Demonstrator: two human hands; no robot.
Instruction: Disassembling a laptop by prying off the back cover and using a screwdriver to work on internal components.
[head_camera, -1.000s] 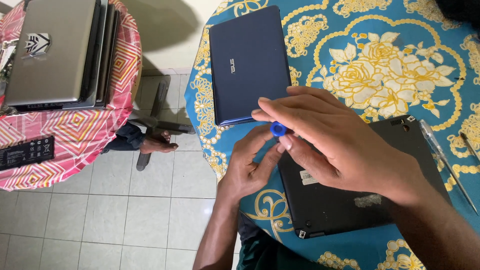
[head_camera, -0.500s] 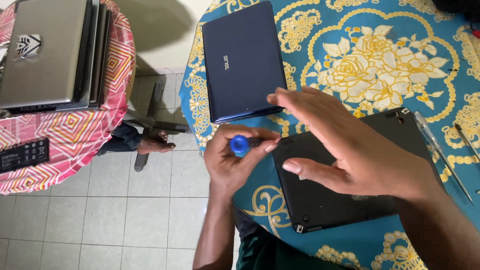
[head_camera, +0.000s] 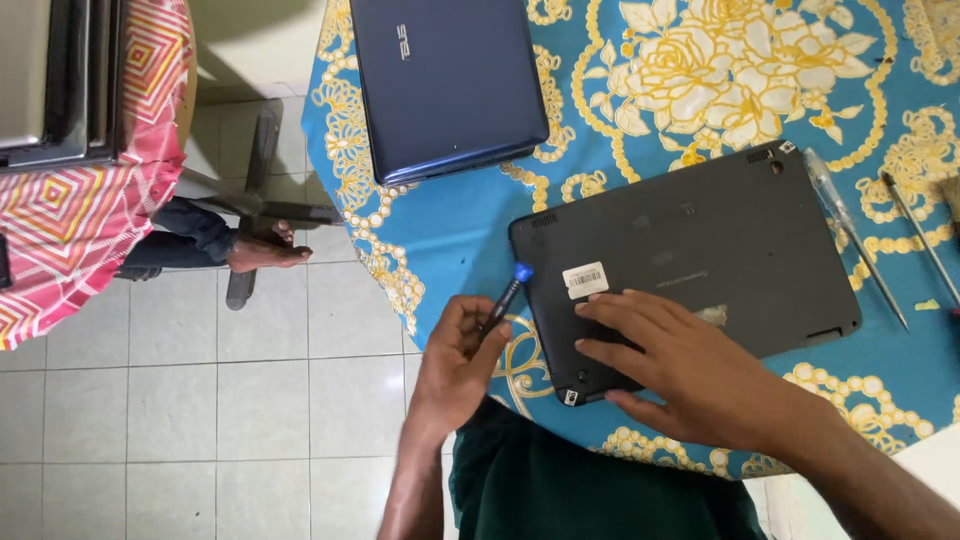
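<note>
A black laptop lies bottom-up on the blue and yellow flowered tablecloth. My right hand rests flat on its near left part, fingers spread. My left hand is at the table's near edge, closed around a small screwdriver with a dark shaft and a blue cap that points up and away. The screwdriver sits just left of the black laptop's edge. A closed dark blue laptop lies farther back on the table.
Two long thin tools lie on the cloth right of the black laptop. At the left a table with a pink patterned cloth carries stacked laptops. Another person's bare foot rests on the tiled floor by a chair base.
My right hand dropped from above the screwdriver onto the black laptop's bottom. My left hand with the screwdriver moved down to the table's near edge. The view shifted right.
</note>
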